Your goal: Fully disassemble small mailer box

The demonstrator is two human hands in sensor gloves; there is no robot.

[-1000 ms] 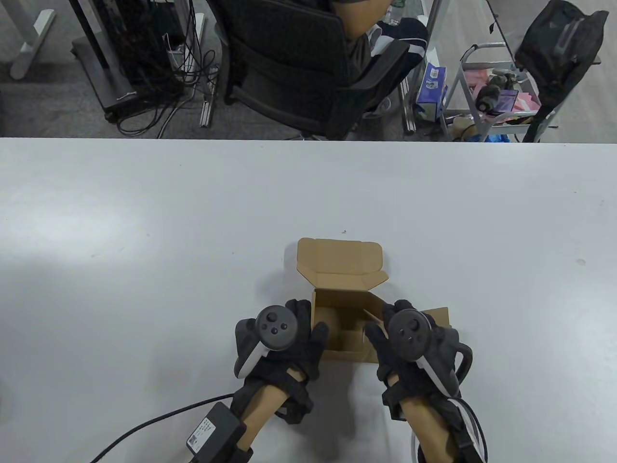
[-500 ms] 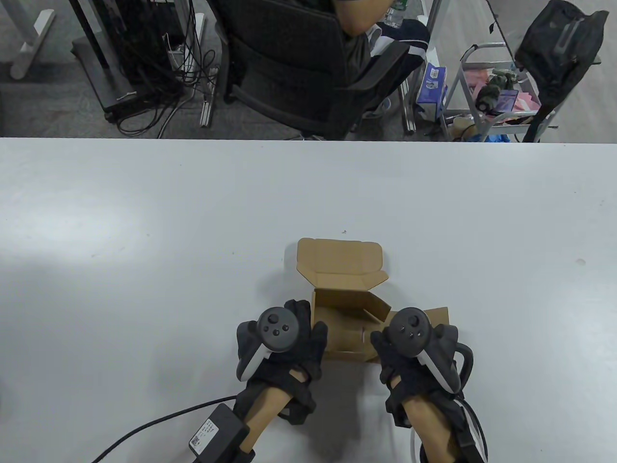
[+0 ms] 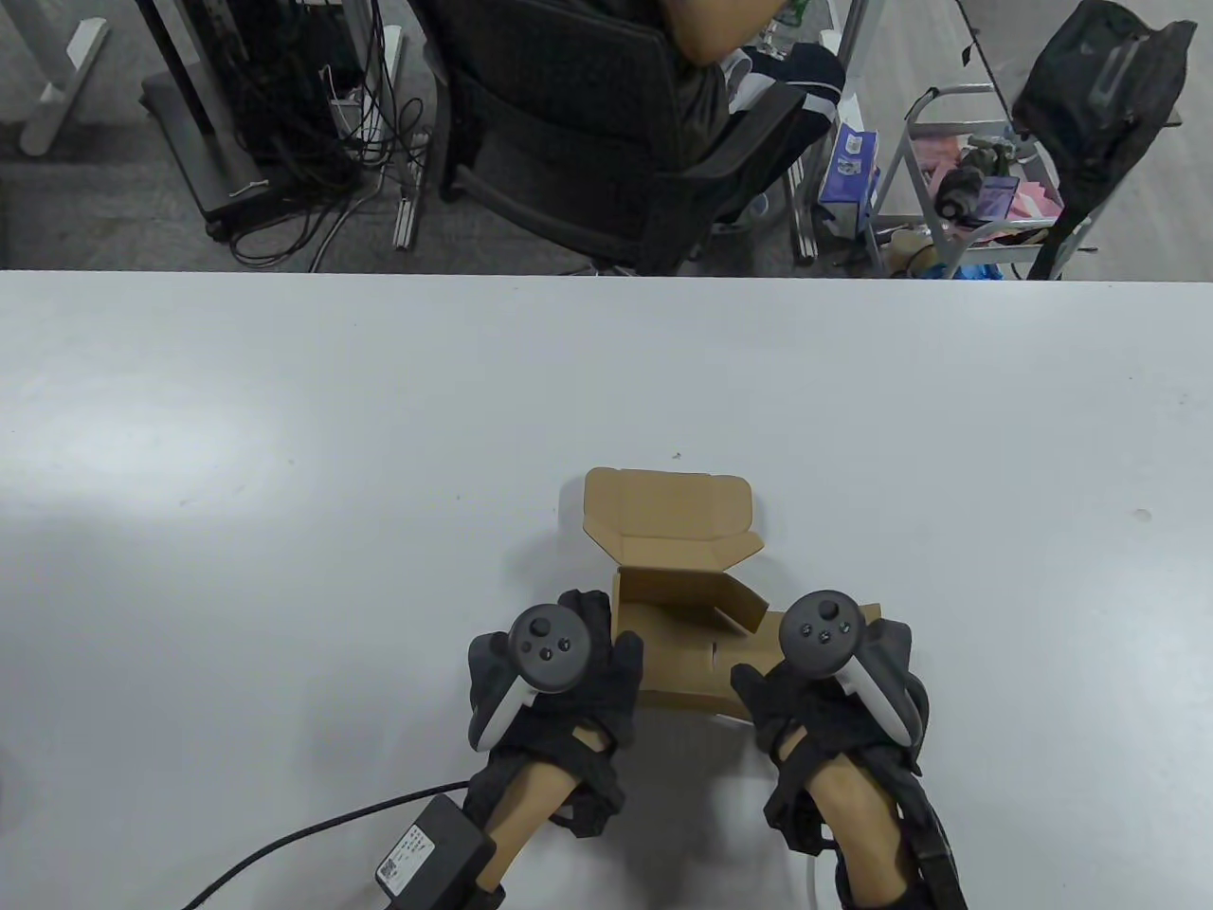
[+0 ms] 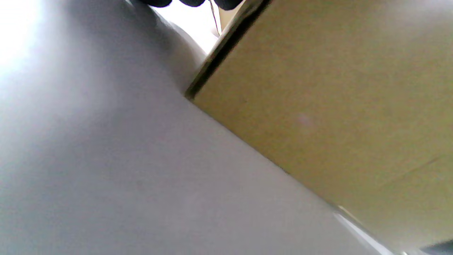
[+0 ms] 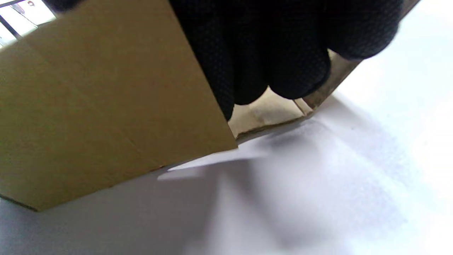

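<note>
Working w/ mailer box (image 3: 678, 607) approx half undone on surface (image 3: 284, 455): lid open, right wall being folded out under my right hand (image 3: 834, 687), left hand (image 3: 554, 678) gripping left wall, other walls still up.

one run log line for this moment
mailer box: lid open | left hand: on left wall | right hand: on right flap | table

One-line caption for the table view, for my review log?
Both gloved hands, left and right, grip the open mailer box on the white table.

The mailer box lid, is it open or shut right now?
Open. The mailer box has its lid folded back away from the hands, so the table view looks straight into the box.
</note>
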